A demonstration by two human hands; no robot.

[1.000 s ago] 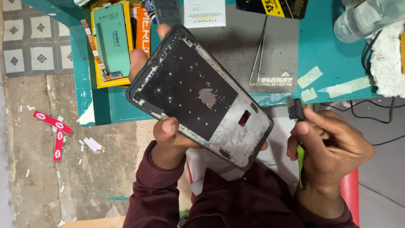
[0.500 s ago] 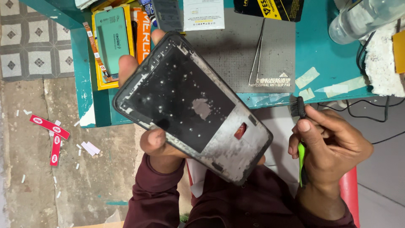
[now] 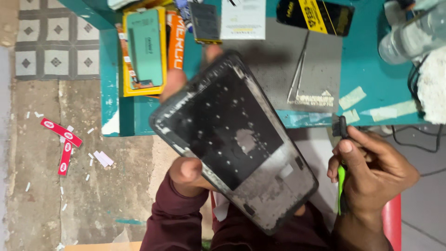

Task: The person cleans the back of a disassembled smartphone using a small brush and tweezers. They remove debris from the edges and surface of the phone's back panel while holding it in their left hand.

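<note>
the phone frame [image 3: 234, 144], a dark open housing with dusty grey patches inside, is held up in the air between the camera and the front edge of the teal worktop [image 3: 371, 69]. its long axis runs on a diagonal, from the upper left near the worktop to the lower right over the person's lap, with the inner face turned up toward the camera. the left hand [image 3: 190, 174] has its grip closed on the frame: the thumb presses on the lower left edge and fingertips show past the upper edge. the right hand [image 3: 371, 172] sits just right of the frame's lower end, apart from it, its grip closed on a tool with a green handle [image 3: 341, 179] and a small black head that points up.

on the worktop behind the frame lie a grey mat [image 3: 288, 56], a pair of tweezers [image 3: 297, 74] on the mat, a yellow box with a green insert [image 3: 144, 46], a white card [image 3: 243, 18] and bits of tape [image 3: 352, 97]. the frame covers part of the mat and of the worktop's front edge. red stickers [image 3: 60, 132] lie on the concrete floor [image 3: 69, 186] at left.
</note>
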